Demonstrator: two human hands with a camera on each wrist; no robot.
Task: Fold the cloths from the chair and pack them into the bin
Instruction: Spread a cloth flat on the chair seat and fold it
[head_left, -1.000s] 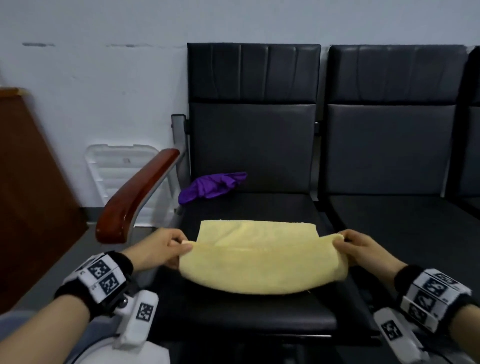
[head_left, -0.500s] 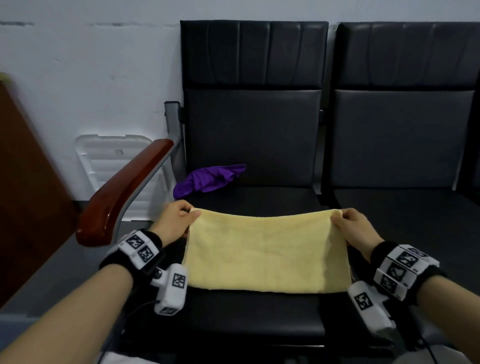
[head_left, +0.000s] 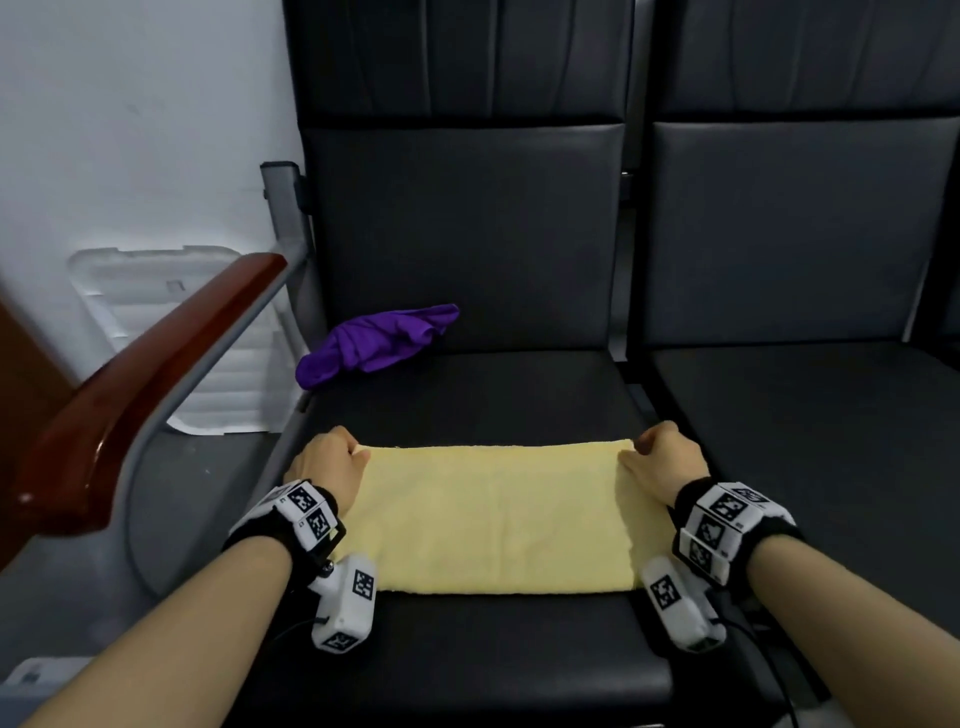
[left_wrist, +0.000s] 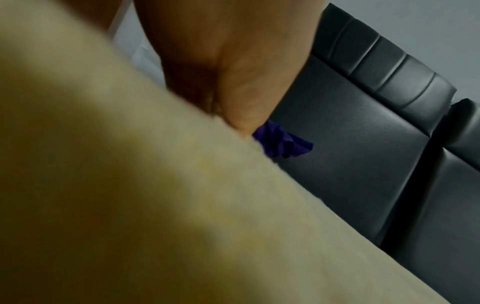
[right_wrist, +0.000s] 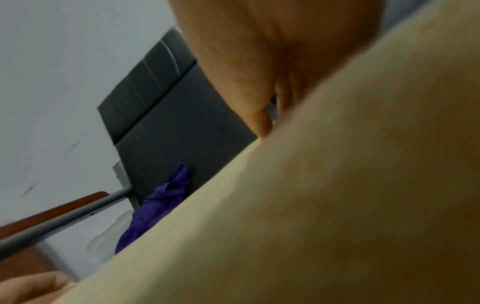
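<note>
A: So, where is the yellow cloth (head_left: 498, 514)?

B: It lies flat on the front part of the black chair seat (head_left: 467, 654), folded into a wide rectangle. Its near edge sits a little back from the seat's front edge.

A: And the hands?

B: The left hand (head_left: 327, 467) is at the cloth's far left corner, the right hand (head_left: 665, 462) at the far right corner. Both have curled fingers pinching the far edge, thumb on top, so the hands are well apart, one at each end. The wrist views are mostly filled by blurred yellow fabric, with a thumb pressed on it.

A: Any other cloth?

B: A purple cloth (head_left: 374, 343) is bunched up at the back left of the same seat, against the backrest (head_left: 462, 234), clear of the yellow one.

A: What is around the chair?

B: A wooden armrest (head_left: 156, 374) on a grey metal frame runs along the left side. A white plastic lid (head_left: 156, 332) leans against the wall behind it. A second black chair (head_left: 805, 234) stands just to the right.
</note>
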